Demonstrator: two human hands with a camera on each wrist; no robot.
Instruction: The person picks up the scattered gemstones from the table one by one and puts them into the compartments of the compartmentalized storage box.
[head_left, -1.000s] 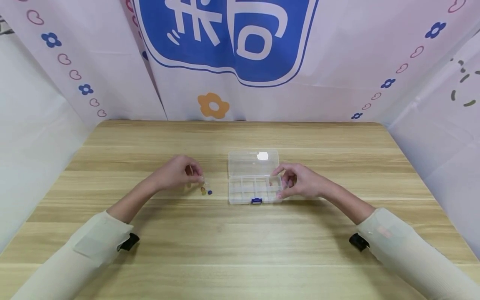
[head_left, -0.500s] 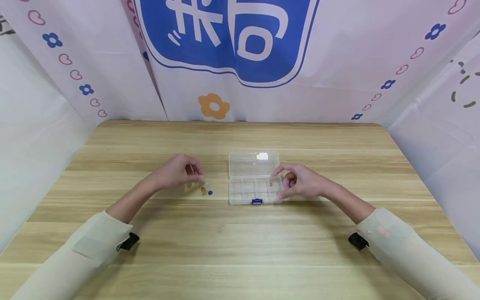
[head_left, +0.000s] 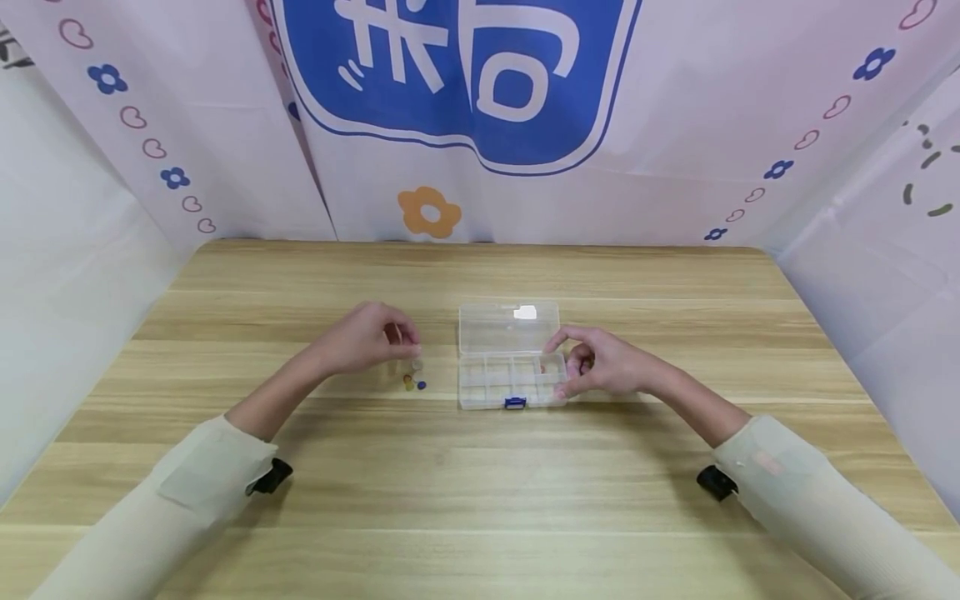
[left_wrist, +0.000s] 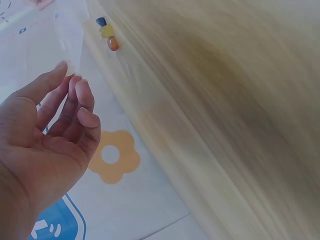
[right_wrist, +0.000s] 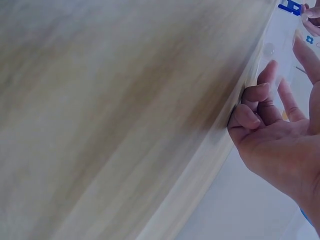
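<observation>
My left hand [head_left: 367,337] pinches a small whitish, see-through stone [left_wrist: 70,68] between thumb and fingertips. Just below those fingertips, a blue stone [left_wrist: 101,21], a yellow stone [left_wrist: 106,32] and an orange-red stone [left_wrist: 113,43] lie close together on the table. To their right stands a clear plastic compartment box [head_left: 474,392], its lid [head_left: 495,329] laid back and a blue latch [head_left: 515,402] on its front. My right hand [head_left: 607,362] grips the box's right end, thumb at the front corner and index finger at the back. A small reddish piece [head_left: 543,368] shows in the back right compartment.
Light wood-grain table [head_left: 480,492] extends around the box and stones. A white printed cloth [head_left: 360,192] hangs behind its far edge, and white cloth also flanks both sides. Black straps [head_left: 272,477] show at the sleeve cuffs.
My left hand has shifted slightly right and away from me, its fingertips now above the whitish stone's earlier spot. The right hand and box have stayed in place.
</observation>
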